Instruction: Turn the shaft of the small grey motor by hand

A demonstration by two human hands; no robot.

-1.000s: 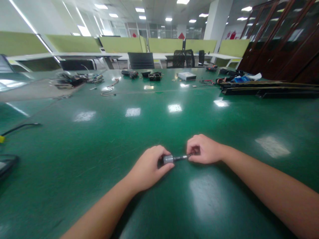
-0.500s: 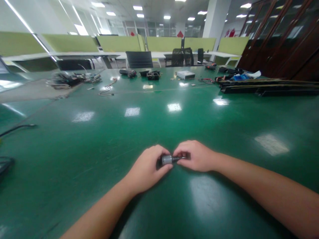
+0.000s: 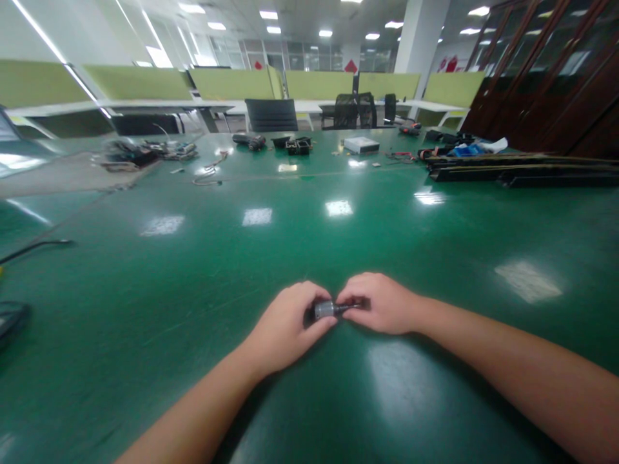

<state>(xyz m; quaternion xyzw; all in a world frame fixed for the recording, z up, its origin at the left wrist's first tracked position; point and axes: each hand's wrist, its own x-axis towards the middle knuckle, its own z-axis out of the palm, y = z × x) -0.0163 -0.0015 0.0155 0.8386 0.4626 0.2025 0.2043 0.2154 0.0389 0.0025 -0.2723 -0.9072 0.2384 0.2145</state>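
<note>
My left hand (image 3: 289, 325) is closed around a small grey cylinder (image 3: 324, 310), thumb in front and fingers behind. Inside my left palm the cylinder's dark left end is partly hidden. A narrower black neck (image 3: 340, 309) sticks out of its right side toward my right hand (image 3: 380, 303). Thumb and fingertips of that hand pinch the thin dark piece (image 3: 355, 305) that continues from the neck. Both hands are low over the green tabletop (image 3: 300, 251), almost touching each other. What the cylinder is exactly, and whether it is one part or two joined, I cannot tell.
Black cables (image 3: 36, 247) lie at the left edge. Farther back are a heap of wires (image 3: 145, 153), black parts (image 3: 297, 146), a flat white box (image 3: 360, 145) and red leads (image 3: 401, 156). Long dark strips (image 3: 522, 169) are stacked at the right. Chairs (image 3: 271, 116) stand beyond.
</note>
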